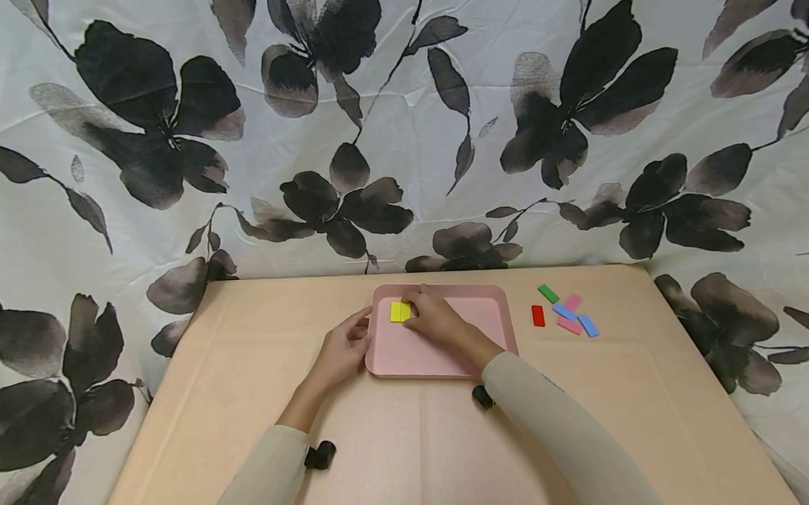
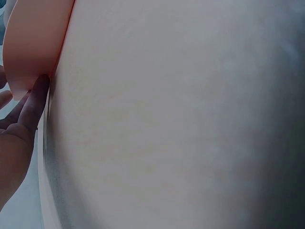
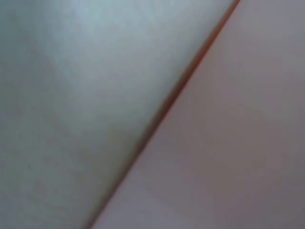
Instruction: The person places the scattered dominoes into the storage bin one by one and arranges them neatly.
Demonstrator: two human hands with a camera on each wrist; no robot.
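Two small yellow tiles [image 1: 401, 312] lie side by side, long edges together, in the left part of a pink tray [image 1: 461, 347]. My right hand [image 1: 436, 318] reaches over the tray and pinches the right-hand tile, thumb at its near end and fingers at its far end. Beside the tray's left wall is my left hand [image 1: 344, 349], its fingertips touching the rim. In the left wrist view, a fairly straight finger [image 2: 35, 102] lies against the tray's outer wall near a corner. The right wrist view shows only the blurred tray edge [image 3: 167, 105] and tabletop, with the hand hidden.
Right of the tray, a red tile [image 1: 537, 316], a green tile [image 1: 549, 293], and several pink and blue tiles [image 1: 588, 325] lie loosely on the tan tabletop [image 1: 249, 392], some overlapping. Flower-patterned cloth [image 1: 440, 132] hangs behind the table.
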